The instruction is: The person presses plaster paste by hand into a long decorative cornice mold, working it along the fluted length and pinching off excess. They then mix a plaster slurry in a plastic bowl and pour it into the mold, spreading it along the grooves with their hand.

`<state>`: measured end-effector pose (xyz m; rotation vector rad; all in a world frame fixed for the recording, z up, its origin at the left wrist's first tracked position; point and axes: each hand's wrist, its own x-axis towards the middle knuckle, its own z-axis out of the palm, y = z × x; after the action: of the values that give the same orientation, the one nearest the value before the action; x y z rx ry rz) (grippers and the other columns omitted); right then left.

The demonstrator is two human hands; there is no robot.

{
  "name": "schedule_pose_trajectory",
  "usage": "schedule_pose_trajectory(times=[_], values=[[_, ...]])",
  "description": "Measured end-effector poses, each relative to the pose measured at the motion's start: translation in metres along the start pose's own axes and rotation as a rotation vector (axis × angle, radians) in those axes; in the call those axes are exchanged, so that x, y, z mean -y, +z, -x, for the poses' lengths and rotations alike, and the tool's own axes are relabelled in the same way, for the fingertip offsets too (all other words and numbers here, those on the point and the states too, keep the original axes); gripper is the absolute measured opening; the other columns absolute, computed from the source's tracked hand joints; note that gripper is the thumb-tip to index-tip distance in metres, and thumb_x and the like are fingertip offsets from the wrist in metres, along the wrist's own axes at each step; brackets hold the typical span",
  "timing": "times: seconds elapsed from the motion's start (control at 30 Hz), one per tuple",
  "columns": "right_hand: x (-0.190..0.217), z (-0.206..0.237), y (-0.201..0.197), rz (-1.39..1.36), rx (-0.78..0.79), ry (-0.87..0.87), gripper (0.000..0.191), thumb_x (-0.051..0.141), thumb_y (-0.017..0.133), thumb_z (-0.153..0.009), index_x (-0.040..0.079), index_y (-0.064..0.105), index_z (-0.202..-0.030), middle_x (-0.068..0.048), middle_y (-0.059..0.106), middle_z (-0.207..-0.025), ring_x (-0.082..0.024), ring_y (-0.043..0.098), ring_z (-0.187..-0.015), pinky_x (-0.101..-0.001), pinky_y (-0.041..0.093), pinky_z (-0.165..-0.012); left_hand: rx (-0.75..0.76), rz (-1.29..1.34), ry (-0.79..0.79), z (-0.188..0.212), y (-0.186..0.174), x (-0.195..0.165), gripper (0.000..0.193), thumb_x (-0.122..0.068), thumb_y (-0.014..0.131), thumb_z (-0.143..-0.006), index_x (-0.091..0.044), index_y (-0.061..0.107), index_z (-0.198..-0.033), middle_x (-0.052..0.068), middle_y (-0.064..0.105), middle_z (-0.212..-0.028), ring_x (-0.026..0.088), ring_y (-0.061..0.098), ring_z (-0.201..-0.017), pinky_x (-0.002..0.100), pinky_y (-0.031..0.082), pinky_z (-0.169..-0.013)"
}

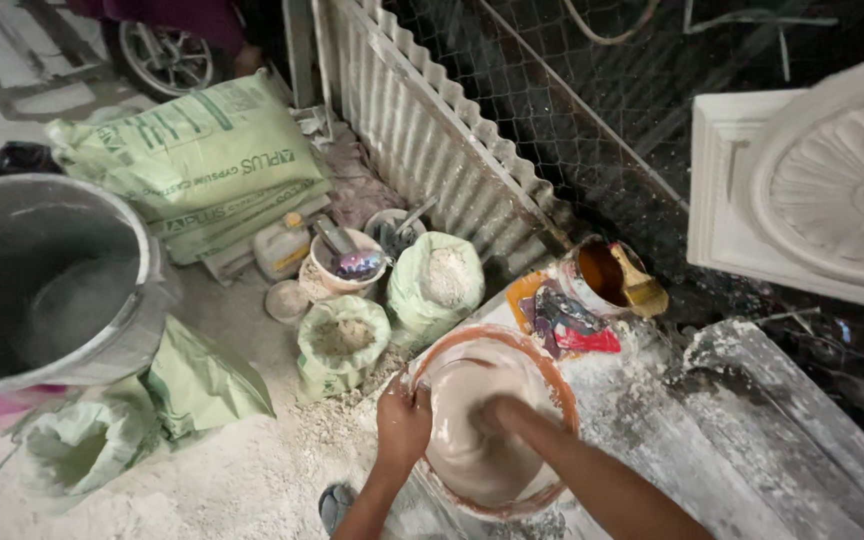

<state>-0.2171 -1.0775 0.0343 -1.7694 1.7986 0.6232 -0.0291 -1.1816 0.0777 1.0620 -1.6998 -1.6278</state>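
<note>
Nearest, left hand (402, 425) clamped over the near rim of an orange basin (552, 385), fingers curled round the edge, steadying it on a dusty white bench (652, 420). Right hand (497, 410) plunged into the pale wet plaster mix (472, 450) filling the basin, sunk past the fingers, so whether spread or fisted cannot be told. Basin perched close to the bench's near edge, overhanging a powder-strewn floor (252, 480): likely to tip or slide off if the rim grip loosens while stirring presses downward, with slurry slopping over the side. A sandalled foot (332, 505) just below, square in the path of any spill. Beyond, two open green sacks of white powder (432, 285) just beside the bench, near enough to catch splashes and clump. Further left, a big grey drum (52, 280), a crumpled green bag at its foot. Behind the basin, a tin holding a brush (637, 285) next to red and blue rags (572, 325). Farthest back, stacked printed sacks (202, 160), corrugated sheet (422, 110) and wire mesh, a white cast rosette panel (822, 190) at right.
</note>
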Motion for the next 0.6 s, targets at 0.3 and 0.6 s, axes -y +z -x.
schedule_pose_trajectory(times=[0.3, 0.6], values=[[0.059, 0.01, 0.039, -0.113, -0.02, -0.09, 0.054, 0.021, 0.068, -0.089, 0.005, 0.049, -0.137, -0.017, 0.056, -0.132, -0.036, 0.053, -0.12, -0.0481, 0.043, -0.1, -0.002, -0.113, 0.197, -0.001, 0.002, 0.014, 0.028, -0.01, 0.063, -0.092, 0.008, 0.067, -0.113, 0.031, 0.071, -0.103, 0.04, 0.07, -0.083, 0.044, 0.056, -0.078], [0.023, -0.031, -0.008, -0.147, -0.119, 0.181, 0.05, 0.021, 0.067, -0.09, 0.005, 0.051, -0.134, -0.017, 0.057, -0.128, -0.036, 0.055, -0.116, -0.0478, 0.045, -0.097, 0.051, -0.235, 0.23, -0.005, 0.008, 0.028, 0.037, -0.01, 0.059, -0.091, 0.013, 0.065, -0.119, 0.036, 0.064, -0.124, 0.05, 0.063, -0.109, 0.05, 0.049, -0.1]])
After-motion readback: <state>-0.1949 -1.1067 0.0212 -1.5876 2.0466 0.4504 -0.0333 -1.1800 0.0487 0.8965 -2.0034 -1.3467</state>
